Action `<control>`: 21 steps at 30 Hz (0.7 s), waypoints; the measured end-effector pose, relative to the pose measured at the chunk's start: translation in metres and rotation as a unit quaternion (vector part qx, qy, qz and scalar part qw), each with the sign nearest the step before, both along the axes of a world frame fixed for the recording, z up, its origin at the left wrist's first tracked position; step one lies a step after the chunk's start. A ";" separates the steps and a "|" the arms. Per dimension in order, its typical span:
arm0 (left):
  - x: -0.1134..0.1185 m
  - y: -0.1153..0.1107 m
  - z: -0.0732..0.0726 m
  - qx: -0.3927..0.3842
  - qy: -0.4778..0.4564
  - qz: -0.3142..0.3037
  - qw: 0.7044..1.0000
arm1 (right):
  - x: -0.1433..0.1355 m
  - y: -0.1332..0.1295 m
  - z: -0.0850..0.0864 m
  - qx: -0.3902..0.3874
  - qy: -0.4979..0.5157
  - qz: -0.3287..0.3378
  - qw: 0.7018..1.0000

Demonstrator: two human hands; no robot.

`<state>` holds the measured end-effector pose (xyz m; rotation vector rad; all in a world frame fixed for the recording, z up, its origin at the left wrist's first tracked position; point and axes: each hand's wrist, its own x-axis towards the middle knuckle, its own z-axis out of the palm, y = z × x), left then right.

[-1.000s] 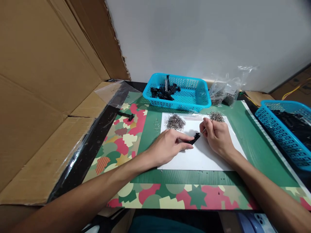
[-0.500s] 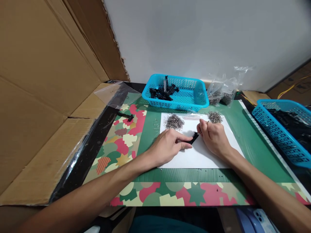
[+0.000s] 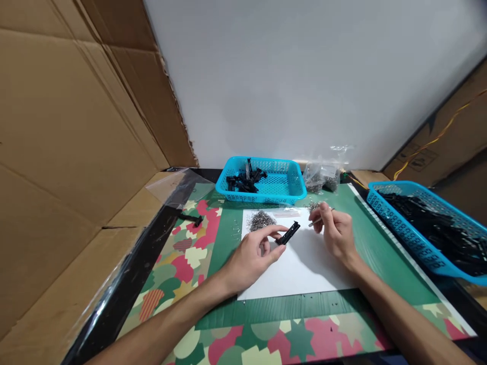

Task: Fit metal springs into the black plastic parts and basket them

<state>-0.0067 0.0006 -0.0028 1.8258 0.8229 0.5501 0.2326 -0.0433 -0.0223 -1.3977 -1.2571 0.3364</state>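
Note:
My left hand pinches a narrow black plastic part between thumb and fingers, tilted up above the white sheet. To the right, my right hand is closed round a thin metal tool, whose tip points toward the black part but stays apart from it; its exact kind is not clear. Behind my left hand lies a heap of small metal springs or clips. A second small metal heap is partly hidden behind my right hand.
At the back stands a blue basket with black parts, beside clear bags of metal pieces. Another blue basket, full of black parts, is on the right. One black part lies on the left. Cardboard walls the left side.
The tool in my right hand has drawn away from the black part. My left hand has raised and turned the part. The camera view has tilted upward, so the table appears lower.

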 end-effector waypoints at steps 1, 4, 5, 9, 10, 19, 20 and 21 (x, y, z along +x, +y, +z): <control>0.000 -0.001 0.001 0.002 -0.006 0.000 1.000 | -0.001 0.000 0.003 0.016 -0.005 -0.004 1.000; -0.001 -0.002 0.004 0.014 -0.015 0.003 1.000 | -0.003 0.001 0.009 0.046 -0.013 0.025 0.999; -0.001 -0.003 0.005 0.019 -0.013 0.007 1.000 | -0.004 0.002 0.010 0.041 -0.014 0.051 0.998; -0.001 -0.003 0.007 0.051 0.006 0.013 0.999 | -0.003 0.000 0.017 -0.045 -0.035 0.164 0.985; -0.001 -0.003 0.007 0.059 0.013 0.010 0.998 | -0.003 -0.001 0.019 -0.067 -0.042 0.186 0.979; -0.004 -0.004 0.001 0.122 0.017 0.018 0.992 | 0.012 -0.001 0.037 -0.107 -0.062 0.220 0.968; -0.004 -0.004 0.000 0.132 0.007 0.024 0.991 | 0.021 -0.001 0.040 -0.097 -0.070 0.190 0.975; -0.004 -0.003 0.000 0.139 0.001 0.029 0.990 | 0.033 -0.003 0.043 -0.083 -0.080 0.144 0.983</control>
